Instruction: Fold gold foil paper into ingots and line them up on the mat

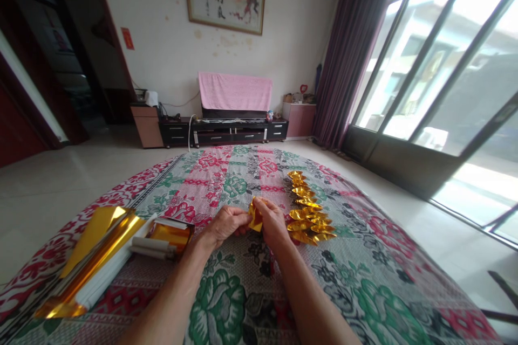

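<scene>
Between my two hands is a small piece of gold foil paper [254,218], partly folded and creased. My left hand [227,225] pinches its left edge with closed fingers. My right hand [272,220] grips it from the right, the thumb and fingers covering part of it. Just right of my right hand, folded gold foil pieces [304,210] with pointed ends lie in an overlapping row running away from me. To the left of my left hand are rolled gold foil sheets [109,248] with white backs and a small tray [191,229] holding gold foil and white rolls.
A floral-patterned cloth [220,302] covers the round table. Beyond it stands a low black cabinet [226,133], with a pink cloth [235,90] draped over a screen. Large glass doors [437,64] are at the right.
</scene>
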Action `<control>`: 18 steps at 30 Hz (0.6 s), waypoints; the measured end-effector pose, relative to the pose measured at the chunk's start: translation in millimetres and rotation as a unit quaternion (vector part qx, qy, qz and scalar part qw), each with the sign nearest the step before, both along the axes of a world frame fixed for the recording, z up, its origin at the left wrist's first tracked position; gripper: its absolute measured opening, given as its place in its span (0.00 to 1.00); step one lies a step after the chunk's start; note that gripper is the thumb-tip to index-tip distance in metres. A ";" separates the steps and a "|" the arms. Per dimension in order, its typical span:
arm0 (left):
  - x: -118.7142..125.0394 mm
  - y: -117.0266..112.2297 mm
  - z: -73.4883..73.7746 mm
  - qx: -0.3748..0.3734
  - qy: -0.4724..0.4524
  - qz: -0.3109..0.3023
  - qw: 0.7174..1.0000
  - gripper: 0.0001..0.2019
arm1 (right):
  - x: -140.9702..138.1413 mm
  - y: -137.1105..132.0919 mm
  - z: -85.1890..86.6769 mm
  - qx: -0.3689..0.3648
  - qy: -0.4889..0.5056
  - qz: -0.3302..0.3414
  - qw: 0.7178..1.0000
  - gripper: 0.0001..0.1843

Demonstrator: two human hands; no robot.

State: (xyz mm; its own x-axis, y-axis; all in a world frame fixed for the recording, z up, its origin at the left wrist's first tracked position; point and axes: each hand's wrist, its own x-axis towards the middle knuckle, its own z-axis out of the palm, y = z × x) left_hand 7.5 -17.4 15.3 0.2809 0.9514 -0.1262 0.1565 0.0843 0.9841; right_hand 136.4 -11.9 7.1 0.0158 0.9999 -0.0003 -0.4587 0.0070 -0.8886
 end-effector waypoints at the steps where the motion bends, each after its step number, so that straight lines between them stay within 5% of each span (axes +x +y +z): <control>1: 0.1 -0.6 0.9 0.001 -0.001 0.005 1.000 0.11 | 0.0 -0.1 0.0 0.000 -0.005 0.006 1.000 0.17; 7: 0.7 -2.3 2.9 0.004 -0.002 0.019 1.000 0.10 | 0.7 -5.2 5.6 0.012 -0.062 0.039 0.997 0.21; 12: 1.4 -3.0 1.1 0.016 0.001 0.008 1.000 0.10 | 4.0 -4.0 6.1 -0.011 -0.088 0.011 0.996 0.29; 18: 1.2 -3.1 1.9 0.015 0.020 -0.011 1.000 0.09 | 7.1 -1.0 2.6 -0.025 -0.066 -0.001 0.998 0.28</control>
